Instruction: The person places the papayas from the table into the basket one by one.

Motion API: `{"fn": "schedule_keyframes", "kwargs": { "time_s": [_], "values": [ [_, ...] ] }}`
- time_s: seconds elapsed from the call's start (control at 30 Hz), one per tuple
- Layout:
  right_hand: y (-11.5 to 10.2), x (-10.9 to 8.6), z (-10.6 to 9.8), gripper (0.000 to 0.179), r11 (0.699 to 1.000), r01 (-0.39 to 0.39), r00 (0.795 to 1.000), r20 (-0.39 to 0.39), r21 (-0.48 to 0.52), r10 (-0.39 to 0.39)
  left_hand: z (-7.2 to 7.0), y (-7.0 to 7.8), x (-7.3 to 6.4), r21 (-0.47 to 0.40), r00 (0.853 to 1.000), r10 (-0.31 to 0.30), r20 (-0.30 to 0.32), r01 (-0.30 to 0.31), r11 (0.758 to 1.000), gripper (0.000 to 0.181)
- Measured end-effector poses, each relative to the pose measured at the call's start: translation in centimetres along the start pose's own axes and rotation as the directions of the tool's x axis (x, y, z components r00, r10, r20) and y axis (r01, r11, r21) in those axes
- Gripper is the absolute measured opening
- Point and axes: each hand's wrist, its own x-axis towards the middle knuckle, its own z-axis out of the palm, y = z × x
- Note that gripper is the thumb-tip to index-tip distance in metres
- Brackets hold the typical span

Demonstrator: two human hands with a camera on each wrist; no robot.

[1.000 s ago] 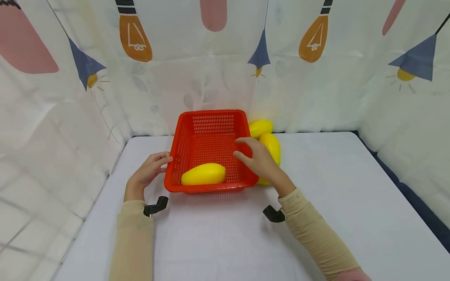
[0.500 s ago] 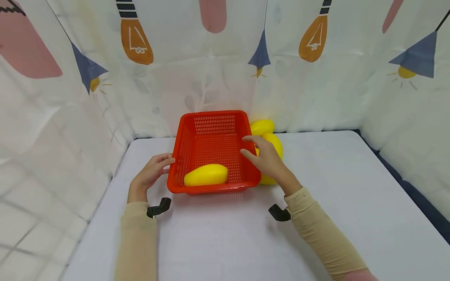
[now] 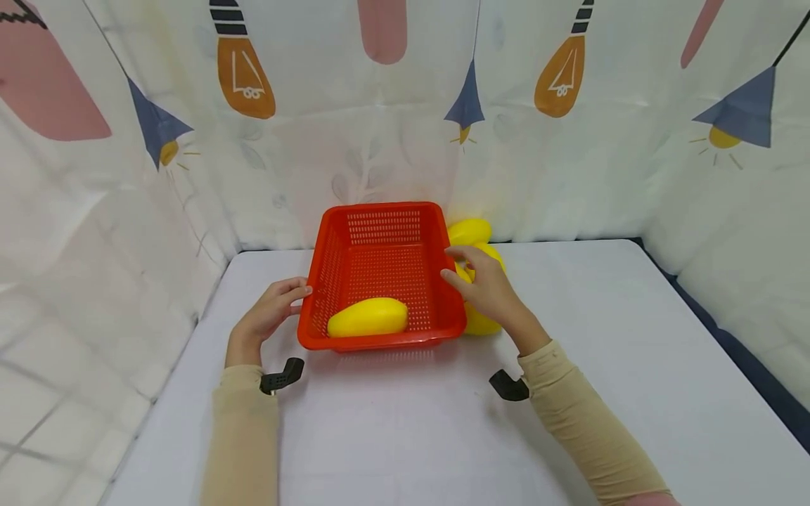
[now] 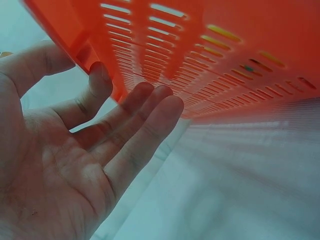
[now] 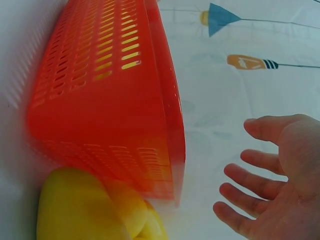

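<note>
Our L slv (image 3: 243,436) & R slv (image 3: 588,414): both tan, plain, long.
We've an angular blk L mount (image 3: 282,377) at the wrist, w/ tiny dots, & a similar bent blk R mount (image 3: 509,386); R slv's creased, esp. nr its wrist end, w/ a seam line.

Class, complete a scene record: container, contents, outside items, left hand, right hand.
Container: red rectangular slotted plastic basket on a white cloth-covered table
Contents: one smooth yellow oval fruit-shaped piece
Outside items: several similar yellow pieces, right of the basket
Left hand: touching the basket's left rim
Right hand: near the right rim, holding nothing
</note>
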Motion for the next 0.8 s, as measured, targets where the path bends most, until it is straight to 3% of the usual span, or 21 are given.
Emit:
{"fn": "schedule_keyframes", "kwargs": {
  "time_s": [0.8],
  "values": [
    [1.8, -0.1, -0.6, 0.044, 0.999, -0.039, 0.998, -0.048, -0.024, 0.038, -0.1, -0.3, 0.2, 0.015, 1.0, -0.007, -0.002, 0.007, 1.0, 0.039]
  ]
}}
